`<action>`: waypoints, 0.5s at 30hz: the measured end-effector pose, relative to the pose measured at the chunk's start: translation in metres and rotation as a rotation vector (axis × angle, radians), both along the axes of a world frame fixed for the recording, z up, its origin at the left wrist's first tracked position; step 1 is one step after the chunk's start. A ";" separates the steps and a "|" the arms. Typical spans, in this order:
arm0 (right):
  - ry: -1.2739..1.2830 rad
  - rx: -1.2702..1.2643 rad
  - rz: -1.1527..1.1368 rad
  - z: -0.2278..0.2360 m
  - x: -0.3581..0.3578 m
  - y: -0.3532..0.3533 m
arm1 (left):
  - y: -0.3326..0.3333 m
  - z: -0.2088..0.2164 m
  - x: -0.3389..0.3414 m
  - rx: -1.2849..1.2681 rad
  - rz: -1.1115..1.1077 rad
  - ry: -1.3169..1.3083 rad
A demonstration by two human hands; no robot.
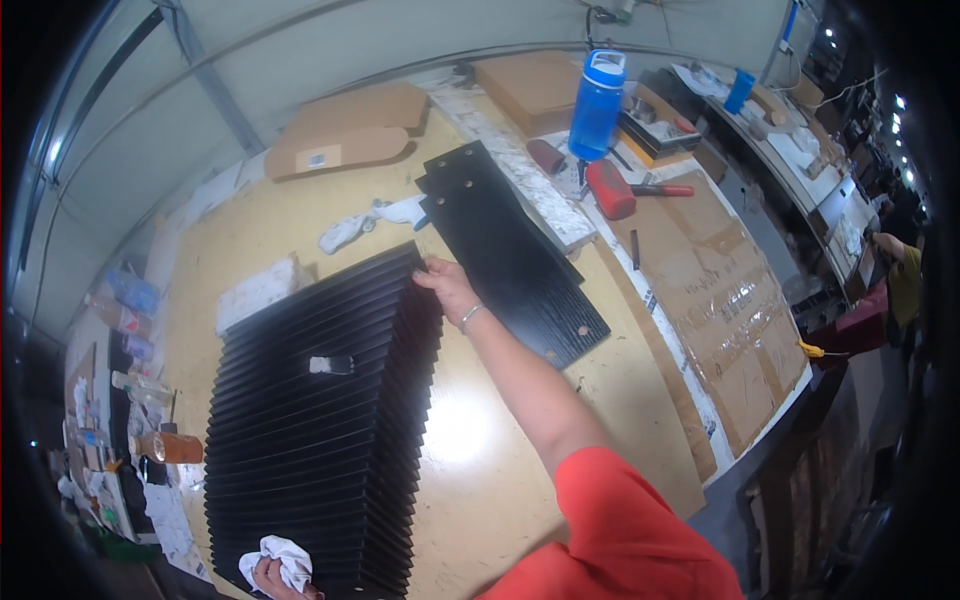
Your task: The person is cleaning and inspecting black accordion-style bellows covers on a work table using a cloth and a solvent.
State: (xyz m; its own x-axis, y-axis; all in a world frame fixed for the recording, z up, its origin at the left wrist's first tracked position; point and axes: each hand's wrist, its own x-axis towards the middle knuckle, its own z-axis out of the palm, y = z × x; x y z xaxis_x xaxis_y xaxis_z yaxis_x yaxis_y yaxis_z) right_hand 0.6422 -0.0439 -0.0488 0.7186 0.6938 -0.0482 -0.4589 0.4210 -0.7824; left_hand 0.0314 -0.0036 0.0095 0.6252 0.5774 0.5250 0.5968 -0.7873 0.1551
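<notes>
A large stack of black slats (300, 420), stepped so its edges form ridges, lies on the left half of the table. At its near end my left hand (272, 580) is closed round a crumpled white cloth (285, 560) that rests against the slats. My right hand (447, 288) reaches to the far right corner of the stack, its fingers closed on the end of a slat. A small black-and-white piece (332, 365) lies on top of the slats. Right of this hand, overlapping black boards (505, 250) with round holes lie flat.
Beyond the stack are a white block (262, 292), a crumpled white rag (345, 232) and cardboard pieces (340, 130). A blue water bottle (597, 110) and a red mallet (612, 190) stand right of the boards, by flat taped cardboard (710, 310). Bottles (172, 448) line the left side.
</notes>
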 end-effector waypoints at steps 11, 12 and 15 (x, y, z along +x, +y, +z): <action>-0.541 -0.405 -0.577 0.035 -0.014 0.005 | -0.003 -0.005 -0.005 -0.090 0.082 0.042; -0.793 -0.504 -0.699 0.049 -0.026 0.009 | -0.003 -0.005 -0.009 -0.130 0.117 0.050; -1.145 -0.350 -0.393 0.091 -0.072 0.020 | 0.002 -0.016 -0.015 -0.096 0.124 0.033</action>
State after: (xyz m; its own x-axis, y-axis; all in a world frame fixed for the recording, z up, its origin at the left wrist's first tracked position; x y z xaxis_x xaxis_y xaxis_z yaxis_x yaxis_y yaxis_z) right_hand 0.5705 -0.0237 0.0424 0.6244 0.5002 0.5999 0.6636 0.0654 -0.7452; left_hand 0.0165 -0.0019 -0.0064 0.5620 0.6977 0.4441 0.6942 -0.6899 0.2052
